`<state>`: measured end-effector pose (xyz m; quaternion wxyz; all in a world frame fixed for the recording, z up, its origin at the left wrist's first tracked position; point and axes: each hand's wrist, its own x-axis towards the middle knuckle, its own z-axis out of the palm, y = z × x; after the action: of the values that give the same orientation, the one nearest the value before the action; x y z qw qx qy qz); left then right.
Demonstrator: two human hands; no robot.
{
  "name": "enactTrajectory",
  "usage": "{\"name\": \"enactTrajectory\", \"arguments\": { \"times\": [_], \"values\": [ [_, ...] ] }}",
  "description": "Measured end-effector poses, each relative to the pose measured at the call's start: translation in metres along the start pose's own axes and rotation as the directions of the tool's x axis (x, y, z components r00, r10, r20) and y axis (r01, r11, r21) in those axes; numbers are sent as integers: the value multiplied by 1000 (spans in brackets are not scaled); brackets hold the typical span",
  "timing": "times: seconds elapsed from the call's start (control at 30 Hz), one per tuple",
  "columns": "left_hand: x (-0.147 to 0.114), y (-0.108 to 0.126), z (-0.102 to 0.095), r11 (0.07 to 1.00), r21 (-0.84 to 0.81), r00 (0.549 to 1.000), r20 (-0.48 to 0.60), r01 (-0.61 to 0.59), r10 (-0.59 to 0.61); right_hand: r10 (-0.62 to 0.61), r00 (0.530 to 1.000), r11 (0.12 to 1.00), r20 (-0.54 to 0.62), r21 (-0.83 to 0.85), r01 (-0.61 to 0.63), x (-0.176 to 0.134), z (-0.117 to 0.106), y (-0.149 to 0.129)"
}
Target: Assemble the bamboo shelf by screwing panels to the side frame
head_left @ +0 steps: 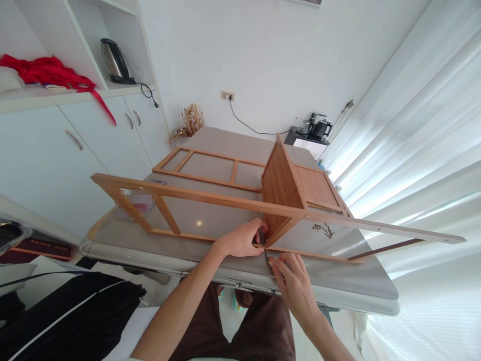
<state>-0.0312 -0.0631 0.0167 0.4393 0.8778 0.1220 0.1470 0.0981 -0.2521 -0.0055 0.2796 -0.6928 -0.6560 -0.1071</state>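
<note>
A long wooden side frame point(195, 195) stands on its edge along the near side of the table. Joined to it at a right angle is an upright wooden shelf panel point(281, 175). My left hand point(242, 239) is closed around the lower rail where the panel meets it, thumb below and fingers behind. Just right of it, my right hand point(291, 273) pinches a small dark hex key point(266, 255), whose upper end is at the rail by the joint. The fastener there is hidden.
A grey table point(221, 138) bears a second wooden frame point(206, 178) lying flat, more wooden panels point(317, 186) and several loose screws point(323, 229). White cabinets point(90, 130) with a kettle point(114, 62) stand left. A curtain point(424, 125) hangs right.
</note>
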Motion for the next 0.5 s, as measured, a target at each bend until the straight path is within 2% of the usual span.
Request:
{"name": "enactTrajectory", "arguments": {
  "times": [0.23, 0.5],
  "values": [
    [0, 0, 0, 1000, -8, 1000, -2, 0, 0, -158, 974, 987, 160, 11, 158, 10, -12, 9],
    [0, 1, 1, 1000, -1, 1000, -2, 20, -20, -167, 974, 986, 152, 43, 163, 6, -14, 9]
  ]
}}
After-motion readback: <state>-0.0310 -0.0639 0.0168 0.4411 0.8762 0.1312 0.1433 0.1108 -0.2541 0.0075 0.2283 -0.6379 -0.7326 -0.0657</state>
